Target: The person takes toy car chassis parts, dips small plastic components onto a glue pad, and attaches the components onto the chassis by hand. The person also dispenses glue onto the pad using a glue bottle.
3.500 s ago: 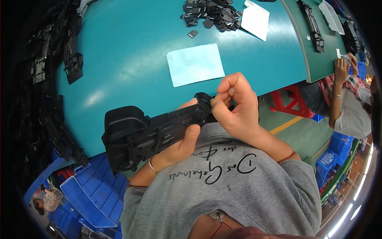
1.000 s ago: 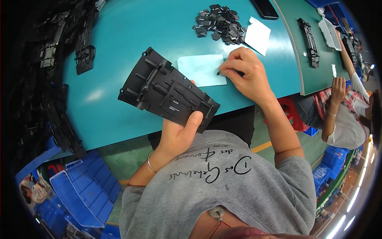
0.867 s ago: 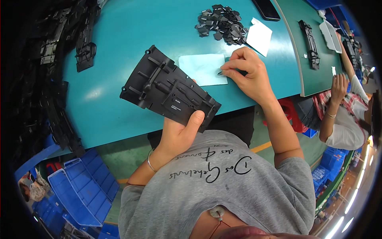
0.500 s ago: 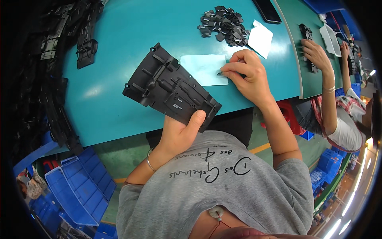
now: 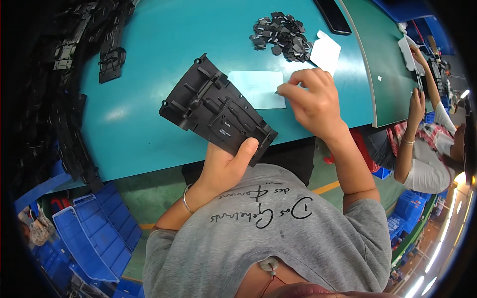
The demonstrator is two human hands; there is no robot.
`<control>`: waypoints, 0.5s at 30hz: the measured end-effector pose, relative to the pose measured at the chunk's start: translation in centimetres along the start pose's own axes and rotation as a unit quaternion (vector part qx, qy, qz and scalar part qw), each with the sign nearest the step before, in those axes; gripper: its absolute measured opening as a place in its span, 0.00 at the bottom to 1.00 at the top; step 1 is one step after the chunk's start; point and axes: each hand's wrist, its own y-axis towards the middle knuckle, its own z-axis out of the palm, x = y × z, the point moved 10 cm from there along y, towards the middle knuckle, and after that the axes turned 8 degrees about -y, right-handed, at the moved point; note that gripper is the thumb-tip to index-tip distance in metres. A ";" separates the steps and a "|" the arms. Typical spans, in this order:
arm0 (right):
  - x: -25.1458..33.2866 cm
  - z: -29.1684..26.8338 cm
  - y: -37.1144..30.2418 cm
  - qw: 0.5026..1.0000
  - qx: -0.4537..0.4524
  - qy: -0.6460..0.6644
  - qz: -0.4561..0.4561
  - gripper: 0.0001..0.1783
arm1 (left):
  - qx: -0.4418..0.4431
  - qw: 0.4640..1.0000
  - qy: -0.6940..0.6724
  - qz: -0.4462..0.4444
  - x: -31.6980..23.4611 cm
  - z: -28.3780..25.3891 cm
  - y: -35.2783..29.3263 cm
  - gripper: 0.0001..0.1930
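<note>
My left hand (image 5: 223, 169) grips the narrow near end of a black moulded plastic panel (image 5: 213, 111), thumb on top. The panel is held tilted above the table, its ribbed side with posts and screw holes facing up. To its right, my right hand (image 5: 316, 102) is pinched closed over the edge of a pale sheet (image 5: 256, 82). A tiny dark tip of a small black piece (image 5: 277, 92) shows at the fingertips; the fingers hide the remainder. Beyond that hand lies a heap of small flat black pieces (image 5: 280, 37).
On the teal table (image 5: 164, 39) are a white paper piece (image 5: 326, 52) and a black phone (image 5: 334, 17). More black plastic panels (image 5: 112, 54) crowd the left side. Blue crates (image 5: 92, 238) stand below left. A co-worker's hands (image 5: 418, 74) work at the right bench.
My right hand has turned slightly and shifted a little right and nearer. The panel has shifted slightly right. The co-worker's nearer hand has moved off the black part, which is gone from its former spot.
</note>
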 end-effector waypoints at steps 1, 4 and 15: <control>-1.3 -0.4 0.0 0.996 -0.011 0.069 0.058 0.08 | 0.002 1.000 0.001 0.004 0.1 0.2 0.1 0.20; -5.0 0.8 -1.6 0.899 -0.017 0.359 0.251 0.04 | -0.059 0.997 -0.035 0.025 0.4 -1.0 -0.4 0.22; -6.2 5.7 -6.3 0.602 0.048 0.647 0.465 0.05 | -0.130 0.987 -0.087 0.028 0.1 -1.6 -1.2 0.14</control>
